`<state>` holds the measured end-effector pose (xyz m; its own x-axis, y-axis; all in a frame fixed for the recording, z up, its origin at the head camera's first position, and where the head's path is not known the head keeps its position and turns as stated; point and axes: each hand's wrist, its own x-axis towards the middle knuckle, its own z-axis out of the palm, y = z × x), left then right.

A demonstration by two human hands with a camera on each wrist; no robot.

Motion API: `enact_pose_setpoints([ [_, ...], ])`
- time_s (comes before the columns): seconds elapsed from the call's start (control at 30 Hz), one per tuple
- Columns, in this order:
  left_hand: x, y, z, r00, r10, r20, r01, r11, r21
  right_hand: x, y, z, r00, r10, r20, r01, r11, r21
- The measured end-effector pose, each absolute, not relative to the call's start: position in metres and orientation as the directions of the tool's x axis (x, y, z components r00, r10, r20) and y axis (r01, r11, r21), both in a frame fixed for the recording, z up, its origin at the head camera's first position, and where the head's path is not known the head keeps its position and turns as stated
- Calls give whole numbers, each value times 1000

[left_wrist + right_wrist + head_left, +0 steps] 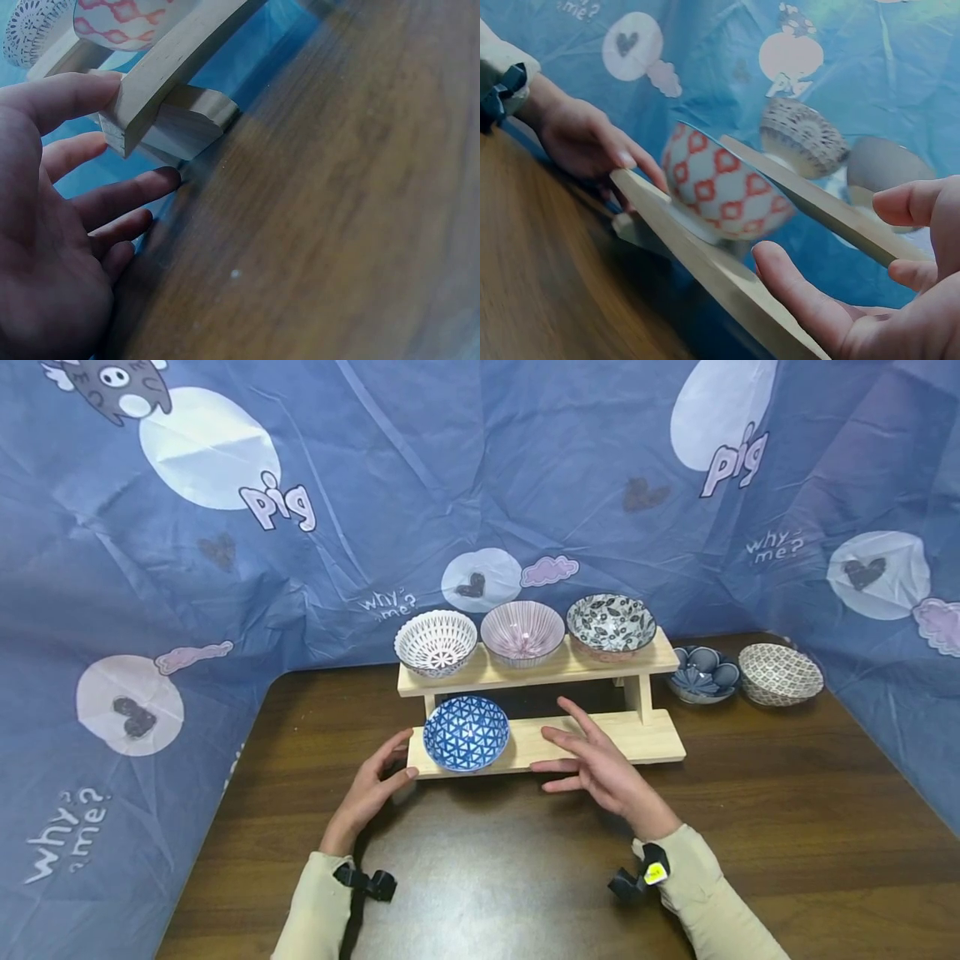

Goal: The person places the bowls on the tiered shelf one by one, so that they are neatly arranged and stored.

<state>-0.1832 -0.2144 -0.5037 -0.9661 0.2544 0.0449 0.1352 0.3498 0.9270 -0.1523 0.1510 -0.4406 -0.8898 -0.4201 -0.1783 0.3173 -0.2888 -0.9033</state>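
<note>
A two-tier wooden rack (600, 739) stands on a dark wooden table (750, 827), at 12 o'clock from the person. The blue triangle-patterned bowl (466, 732) sits at the left end of the lower shelf; seen from the right wrist, its outer wall shows a red diamond pattern on white. The left hand (371, 785) lies at 9 o'clock of this bowl, at the left end of the lower shelf. Its fingers are nearly straight and spread; in the left wrist view the thumb rests against the shelf end and the fingertips (161, 180) reach toward the rack's foot at table level. It grips nothing. The right hand (600, 768) is at 3 o'clock of the bowl, over the bare part of the lower shelf, palm turned inward, fingers extended and splayed. It holds nothing; whether it touches the shelf cannot be told from the views. The upper shelf carries three bowls in a row: a white lattice bowl (436, 642) at the left, a pink striped bowl (522, 632) in the middle and a black-and-white leaf bowl (611, 623) at the right. At 3 o'clock of the rack, on the table, stand a blue petal bowl (703, 673) and, just beside it, a brown patterned bowl (780, 673). A blue printed cloth (480, 485) hangs behind and at both sides of the table.
</note>
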Motion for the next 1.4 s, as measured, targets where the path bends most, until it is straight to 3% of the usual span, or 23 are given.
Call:
enact_pose_setpoints([
  [0.77, -184, -216, -504, -968, 248, 36, 129, 369, 920, -127, 277, -443, -961, -264, -78, 198, -467, -862],
  [1.17, -184, -215, -502, -970, 242, 9, 102, 375, 921, -117, 369, -463, -980, -200, 5, 139, -699, -701],
  [1.4, -183, -215, -502, -970, 242, -2, 92, 375, 922, -119, 407, -471, -986, -136, -92, 164, -777, -608],
])
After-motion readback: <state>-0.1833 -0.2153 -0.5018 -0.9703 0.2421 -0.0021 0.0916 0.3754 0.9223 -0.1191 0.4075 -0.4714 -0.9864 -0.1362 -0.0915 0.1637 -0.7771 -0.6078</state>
